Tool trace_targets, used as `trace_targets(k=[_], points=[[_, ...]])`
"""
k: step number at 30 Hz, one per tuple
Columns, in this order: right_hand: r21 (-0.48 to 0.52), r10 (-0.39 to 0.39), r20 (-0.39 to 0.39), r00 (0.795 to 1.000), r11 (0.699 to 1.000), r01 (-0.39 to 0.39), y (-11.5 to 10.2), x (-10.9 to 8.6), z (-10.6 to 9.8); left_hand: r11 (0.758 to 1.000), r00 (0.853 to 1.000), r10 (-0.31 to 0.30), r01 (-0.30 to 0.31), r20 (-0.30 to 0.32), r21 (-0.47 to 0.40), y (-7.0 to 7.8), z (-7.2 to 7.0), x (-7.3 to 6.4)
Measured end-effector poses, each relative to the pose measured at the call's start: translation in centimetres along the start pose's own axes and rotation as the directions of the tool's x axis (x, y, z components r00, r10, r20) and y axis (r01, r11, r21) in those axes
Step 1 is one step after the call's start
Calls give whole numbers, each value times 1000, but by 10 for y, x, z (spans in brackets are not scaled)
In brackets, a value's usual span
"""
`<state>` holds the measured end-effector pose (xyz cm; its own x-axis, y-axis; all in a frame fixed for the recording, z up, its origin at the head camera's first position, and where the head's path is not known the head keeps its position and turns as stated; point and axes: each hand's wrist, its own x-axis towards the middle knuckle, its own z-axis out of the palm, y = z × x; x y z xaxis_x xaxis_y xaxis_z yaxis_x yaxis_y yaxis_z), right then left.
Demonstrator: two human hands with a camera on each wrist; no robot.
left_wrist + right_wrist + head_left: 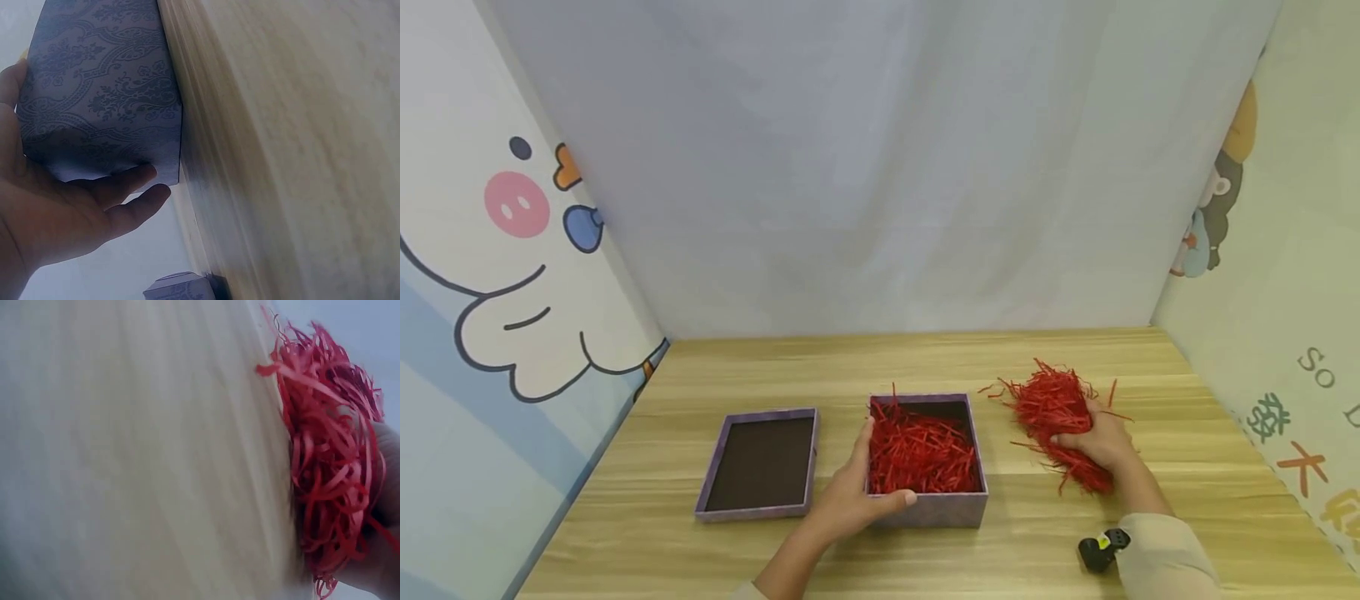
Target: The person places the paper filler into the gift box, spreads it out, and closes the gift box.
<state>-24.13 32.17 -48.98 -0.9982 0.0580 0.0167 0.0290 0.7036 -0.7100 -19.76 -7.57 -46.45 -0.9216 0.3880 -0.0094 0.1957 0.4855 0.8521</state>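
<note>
In the head view, a purple patterned box [931,510] stands mid-table, with red shredded paper [923,454] filling much of its dark inside. My left hand [844,498] holds the box's near left corner, thumb along the front and fingers at the left side. The left wrist view shows those fingers against the patterned wall [103,81]. Right of the box, my right hand [1101,437] grips a loose bundle of red shredded paper [1051,408] low over the table. Curly strands [331,462] hide most of its fingers in the right wrist view.
A shallow purple lid [698,504] lies left of the box, dark inside facing up. A small black device [1099,553] sits beside the right sleeve. Stray red strands stick out around the bundle. Walls with cartoon prints flank the wooden table [647,467], and a pale curtain [880,167] hangs behind.
</note>
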Motion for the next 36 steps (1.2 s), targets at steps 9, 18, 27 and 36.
trace_targets(k=[9, 18, 27, 36], points=[[-74, 37, -105, 994, 996, -45, -1, 0, -4, 1000, 1000, 0, 0, 4, -5, 0, 1, 1], [-34, 148, -133, 980, 987, -154, 4, 0, -10, 1000, 1000, 12, -12, 13, -1, 0, 3, 4], [291, 233, -146, 961, 939, -183, -18, -8, -27, 1000, 1000, 14, -14, 8, 3, 1, 3, 5], [344, 194, -147, 970, 929, -134, -39, -8, -48, 1000, 1000, -3, 4, -14, 24, -1, 2, 1]])
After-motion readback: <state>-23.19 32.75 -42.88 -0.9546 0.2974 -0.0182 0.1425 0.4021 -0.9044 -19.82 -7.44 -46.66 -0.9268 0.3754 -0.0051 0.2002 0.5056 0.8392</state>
